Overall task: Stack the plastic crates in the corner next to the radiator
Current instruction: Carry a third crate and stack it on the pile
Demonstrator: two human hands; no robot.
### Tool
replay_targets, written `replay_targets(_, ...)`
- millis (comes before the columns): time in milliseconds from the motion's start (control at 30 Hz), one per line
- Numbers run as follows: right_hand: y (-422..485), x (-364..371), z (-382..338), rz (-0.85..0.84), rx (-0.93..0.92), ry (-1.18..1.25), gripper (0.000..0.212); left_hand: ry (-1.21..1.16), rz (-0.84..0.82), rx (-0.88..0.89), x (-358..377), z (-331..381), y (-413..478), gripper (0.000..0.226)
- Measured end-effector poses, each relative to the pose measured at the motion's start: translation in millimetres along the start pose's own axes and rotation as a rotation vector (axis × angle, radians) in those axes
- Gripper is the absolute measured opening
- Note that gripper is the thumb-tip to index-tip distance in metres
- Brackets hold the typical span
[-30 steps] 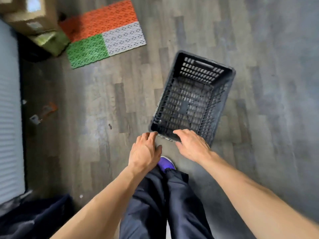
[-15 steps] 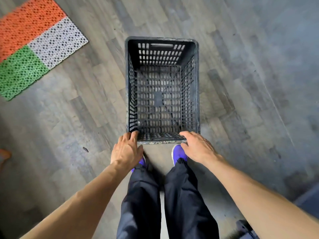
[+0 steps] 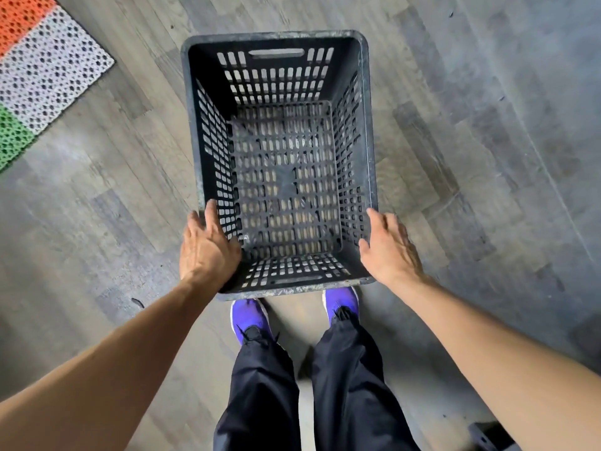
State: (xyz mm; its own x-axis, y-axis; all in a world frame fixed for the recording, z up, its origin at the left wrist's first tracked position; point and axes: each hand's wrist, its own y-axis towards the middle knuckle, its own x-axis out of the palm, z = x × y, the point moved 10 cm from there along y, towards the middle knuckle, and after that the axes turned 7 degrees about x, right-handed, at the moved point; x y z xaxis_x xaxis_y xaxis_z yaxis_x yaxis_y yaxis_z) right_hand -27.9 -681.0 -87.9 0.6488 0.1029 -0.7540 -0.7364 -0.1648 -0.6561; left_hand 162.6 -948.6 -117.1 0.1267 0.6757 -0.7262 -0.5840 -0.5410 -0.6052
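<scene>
A black slotted plastic crate (image 3: 369,125) stands empty and upright on the wooden floor right in front of my feet. My left hand (image 3: 208,247) lies on its left rim near the closest corner, with the fingers stretched forward and the thumb over the inside of the wall. On the other side, my right hand (image 3: 388,250) is against the right rim near the closest corner, fingers spread and not curled around it. No radiator or second crate is in view.
A perforated floor mat (image 3: 48,70) in orange, white and green lies at the upper left. My purple shoes (image 3: 250,320) stand just behind the crate's near edge. A dark object (image 3: 487,434) shows at the bottom right corner.
My view turned to face the crate squarely and came closer. Both hands slid from the crate's near rim outward to its left and right side rims.
</scene>
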Motion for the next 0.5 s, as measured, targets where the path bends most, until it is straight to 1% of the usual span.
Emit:
replay_targets(133, 28, -3, 5, -0.004, 0.076, 0.079, 0.074, -0.020, 0.033, 0.025, -1, 10, 25, 0.093)
replay_targets(267, 53, -5, -2, -0.018, 0.101, 0.120, 0.077, -0.025, 0.061, 0.051, -9, 15, 45, 0.094)
replay_targets(367, 66, -7, -12, -0.021, 0.129, 0.208, 0.078, -0.032, 0.090, 0.064, -17, 18, 60, 0.097)
replay_targets(433, 79, -7, -13, -0.036, 0.170, 0.306, 0.076, -0.060, 0.102, 0.042, -24, 15, 69, 0.100)
replay_targets(500, 88, -12, -7, -0.040, 0.225, 0.465, 0.066, -0.099, 0.099, 0.002, -30, 9, 75, 0.100)
